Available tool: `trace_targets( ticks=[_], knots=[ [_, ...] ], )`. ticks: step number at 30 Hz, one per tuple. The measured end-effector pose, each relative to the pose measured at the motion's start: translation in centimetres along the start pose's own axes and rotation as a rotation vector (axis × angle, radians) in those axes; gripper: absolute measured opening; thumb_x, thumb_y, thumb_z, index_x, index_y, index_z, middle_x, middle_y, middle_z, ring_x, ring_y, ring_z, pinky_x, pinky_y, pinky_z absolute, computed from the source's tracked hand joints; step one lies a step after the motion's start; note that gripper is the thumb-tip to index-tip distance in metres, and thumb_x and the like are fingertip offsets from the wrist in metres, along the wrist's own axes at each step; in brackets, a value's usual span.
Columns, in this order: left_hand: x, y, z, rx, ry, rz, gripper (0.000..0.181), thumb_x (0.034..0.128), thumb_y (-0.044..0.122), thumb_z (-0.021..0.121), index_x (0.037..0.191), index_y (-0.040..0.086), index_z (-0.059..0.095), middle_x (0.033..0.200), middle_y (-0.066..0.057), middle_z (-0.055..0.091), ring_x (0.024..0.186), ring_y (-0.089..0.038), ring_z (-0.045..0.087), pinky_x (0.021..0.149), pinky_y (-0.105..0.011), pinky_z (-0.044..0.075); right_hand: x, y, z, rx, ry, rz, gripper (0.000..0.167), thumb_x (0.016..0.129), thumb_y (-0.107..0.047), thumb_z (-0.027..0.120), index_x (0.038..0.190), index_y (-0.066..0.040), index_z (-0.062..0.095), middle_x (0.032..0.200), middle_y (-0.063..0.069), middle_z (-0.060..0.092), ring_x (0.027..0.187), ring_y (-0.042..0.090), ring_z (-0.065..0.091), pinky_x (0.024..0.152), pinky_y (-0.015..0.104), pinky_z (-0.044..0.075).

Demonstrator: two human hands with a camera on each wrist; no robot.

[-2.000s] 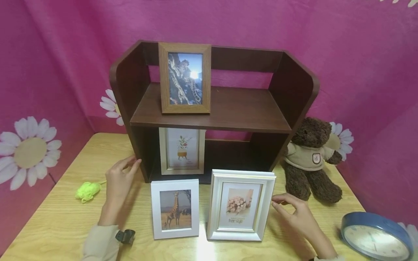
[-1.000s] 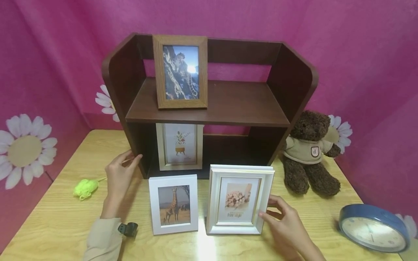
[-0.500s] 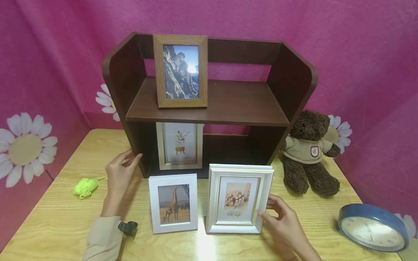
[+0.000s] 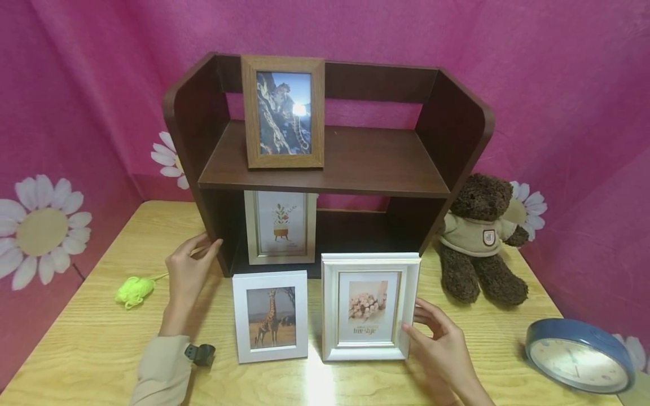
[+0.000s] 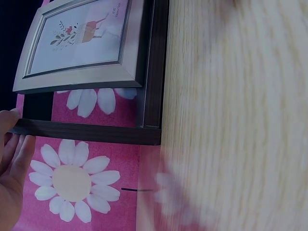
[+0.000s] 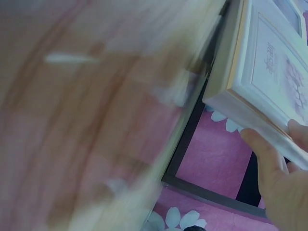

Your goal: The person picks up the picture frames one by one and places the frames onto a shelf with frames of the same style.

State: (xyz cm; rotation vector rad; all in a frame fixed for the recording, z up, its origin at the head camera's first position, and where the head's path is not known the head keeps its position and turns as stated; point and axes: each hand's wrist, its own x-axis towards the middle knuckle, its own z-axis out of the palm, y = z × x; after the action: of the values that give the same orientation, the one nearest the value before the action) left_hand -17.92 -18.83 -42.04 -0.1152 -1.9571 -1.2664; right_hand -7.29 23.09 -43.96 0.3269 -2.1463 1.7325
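The right hand (image 4: 446, 345) pinches the bouquet frame (image 4: 369, 307) by its side, between the giraffe frame (image 4: 271, 317) and the desk's (image 4: 508, 361) right edge. The left hand (image 4: 185, 275) (thumb inside, fingers outside) clasps the shelf (image 4: 378, 160). I'd shift the bouquet frame gently, keeping its base level.

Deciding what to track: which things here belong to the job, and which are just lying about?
Likely in the job:
flower frame, in the right hand
shelf, gripped by the left hand
giraffe frame, brown frame, plant frame

Probably just lying about:
teddy, clock, yarn
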Motion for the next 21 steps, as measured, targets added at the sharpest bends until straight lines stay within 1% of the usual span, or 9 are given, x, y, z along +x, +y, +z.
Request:
trace_targets(
  ticks=[3,6,14,15,17,21],
  knots=[
    [0.05,-0.06,-0.01,0.009,-0.007,-0.008,0.022,0.0764,-0.009,0.073,0.095,-0.016,0.066,0.088,-0.031,0.067,0.078,0.02,0.053,0.07,-0.003,0.051,0.09,-0.04,0.03,-0.001,0.015,0.035,0.051,0.068,0.025,0.066,0.117,0.013,0.055,0.096,-0.012,0.068,0.086,0.0,0.064,0.078,0.015,0.056],
    [0.02,-0.18,-0.03,0.015,-0.013,-0.018,0.022,0.076,-0.01,0.073,0.096,-0.016,0.066,0.089,-0.031,0.067,0.077,0.02,0.053,0.07,-0.003,0.051,0.15,-0.07,0.06,0.013,0.026,0.053,0.051,0.068,0.025,0.066,0.116,0.013,0.055,0.095,-0.011,0.068,0.085,0.001,0.064,0.08,0.014,0.055],
    [-0.07,-0.18,-0.05,0.022,-0.024,-0.025,0.023,0.0755,-0.009,0.074,0.096,-0.016,0.066,0.09,-0.031,0.067,0.078,0.022,0.053,0.07,-0.001,0.049,0.23,0.04,0.01,0.07,0.044,0.042,0.051,0.069,0.025,0.066,0.116,0.009,0.056,0.095,-0.009,0.068,0.085,0.002,0.064,0.082,0.012,0.054],
    [-0.07,-0.17,-0.05,0.022,-0.025,-0.024,0.023,0.0756,-0.009,0.074,0.096,-0.016,0.066,0.09,-0.031,0.067,0.079,0.023,0.053,0.07,-0.001,0.049,0.26,0.03,0.02,0.077,0.048,0.038,0.051,0.069,0.026,0.066,0.116,0.009,0.056,0.095,-0.009,0.069,0.085,0.002,0.064,0.082,0.012,0.054],
    [-0.05,-0.18,-0.04,0.021,-0.026,-0.024,0.023,0.0757,-0.009,0.074,0.096,-0.016,0.066,0.09,-0.031,0.067,0.079,0.023,0.053,0.07,-0.001,0.049,0.38,-0.02,0.04,0.061,0.059,0.057,0.051,0.069,0.025,0.066,0.115,0.006,0.057,0.095,-0.01,0.069,0.085,0.001,0.065,0.083,0.012,0.054],
    [0.02,-0.19,-0.01,0.016,-0.02,-0.022,0.023,0.0757,-0.009,0.074,0.096,-0.016,0.066,0.09,-0.031,0.067,0.079,0.022,0.053,0.069,-0.001,0.05,0.86,-0.38,0.2,0.025,0.077,0.095,0.05,0.069,0.023,0.068,0.116,0.013,0.055,0.094,-0.012,0.068,0.085,0.0,0.064,0.083,0.011,0.053]
  ],
)
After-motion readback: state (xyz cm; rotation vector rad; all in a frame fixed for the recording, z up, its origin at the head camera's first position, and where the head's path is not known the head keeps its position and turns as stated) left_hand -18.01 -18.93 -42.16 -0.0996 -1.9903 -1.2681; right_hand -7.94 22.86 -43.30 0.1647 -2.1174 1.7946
